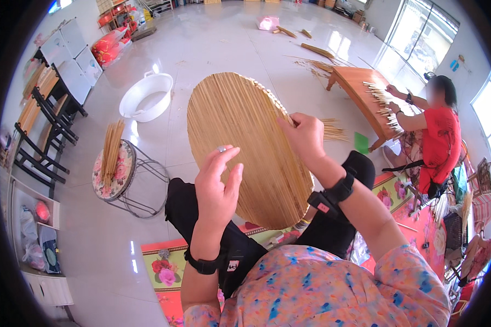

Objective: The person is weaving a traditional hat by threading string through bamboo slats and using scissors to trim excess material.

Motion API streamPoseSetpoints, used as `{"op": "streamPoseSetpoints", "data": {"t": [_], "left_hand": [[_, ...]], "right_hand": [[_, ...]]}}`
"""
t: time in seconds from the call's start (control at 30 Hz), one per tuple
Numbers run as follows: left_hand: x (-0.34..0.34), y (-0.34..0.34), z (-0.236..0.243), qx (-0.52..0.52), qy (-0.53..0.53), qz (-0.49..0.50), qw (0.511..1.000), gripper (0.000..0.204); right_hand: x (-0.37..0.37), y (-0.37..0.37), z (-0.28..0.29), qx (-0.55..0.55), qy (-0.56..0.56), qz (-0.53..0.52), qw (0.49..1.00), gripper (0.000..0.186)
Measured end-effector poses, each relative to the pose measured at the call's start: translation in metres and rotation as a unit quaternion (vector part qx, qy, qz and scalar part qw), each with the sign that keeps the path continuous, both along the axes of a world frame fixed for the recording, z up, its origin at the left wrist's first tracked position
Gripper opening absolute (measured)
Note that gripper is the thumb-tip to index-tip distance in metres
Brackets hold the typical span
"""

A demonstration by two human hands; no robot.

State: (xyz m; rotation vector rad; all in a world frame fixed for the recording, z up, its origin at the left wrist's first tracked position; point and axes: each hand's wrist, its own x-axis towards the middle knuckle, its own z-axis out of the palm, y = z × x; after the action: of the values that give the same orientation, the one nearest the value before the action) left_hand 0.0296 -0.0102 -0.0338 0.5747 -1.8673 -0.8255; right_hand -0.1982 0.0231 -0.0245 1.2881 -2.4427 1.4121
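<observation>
I hold up a large oval mat of thin bamboo strips (240, 141), standing tilted over my knees. My left hand (217, 185) rests flat against its lower left face, fingers apart, a ring on one finger. My right hand (304, 136) pinches the mat's right edge near the top. Both wrists wear black bands. My black-trousered knees show below the mat.
A round floral stool (113, 171) with a bundle of bamboo sticks (112, 144) stands at my left. A white basin (146, 97) lies behind it. At the right a person in red works at a low wooden table (360, 87). Folding racks line the left wall.
</observation>
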Motion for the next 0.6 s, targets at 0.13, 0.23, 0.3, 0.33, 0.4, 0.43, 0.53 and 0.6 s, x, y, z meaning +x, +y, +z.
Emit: {"op": "streamPoseSetpoints", "data": {"t": [0.13,0.23,0.3,0.33,0.4,0.43,0.53,0.6], "left_hand": [[-0.023,0.002,-0.016,0.011,0.006,-0.03,0.999,0.025],[-0.043,0.006,-0.023,0.047,0.001,-0.047,0.998,0.025],[-0.056,0.012,-0.029,0.083,0.017,-0.054,0.995,0.024],[-0.06,0.015,-0.03,0.086,0.015,-0.054,0.995,0.024],[-0.066,0.019,-0.034,0.137,0.042,-0.071,0.987,0.024],[-0.066,0.02,-0.037,0.126,0.048,-0.064,0.989,0.022],[-0.065,0.022,-0.045,0.115,0.08,-0.045,0.989,0.017],[-0.065,0.022,-0.048,0.124,0.102,-0.03,0.987,0.015]], "right_hand": [[0.026,0.032,0.001,0.005,-0.039,-0.049,0.998,0.035],[0.047,0.048,-0.006,-0.024,-0.072,-0.056,0.996,0.029],[0.054,0.051,-0.018,-0.071,-0.091,-0.045,0.992,0.026],[0.057,0.052,-0.021,-0.069,-0.094,-0.045,0.992,0.026],[0.064,0.056,-0.022,-0.056,-0.067,-0.051,0.995,0.021],[0.068,0.06,-0.019,-0.019,-0.046,-0.048,0.998,0.018],[0.072,0.064,-0.025,-0.025,-0.062,-0.024,0.997,0.018],[0.08,0.065,-0.02,-0.037,-0.078,-0.003,0.996,0.018]]}}
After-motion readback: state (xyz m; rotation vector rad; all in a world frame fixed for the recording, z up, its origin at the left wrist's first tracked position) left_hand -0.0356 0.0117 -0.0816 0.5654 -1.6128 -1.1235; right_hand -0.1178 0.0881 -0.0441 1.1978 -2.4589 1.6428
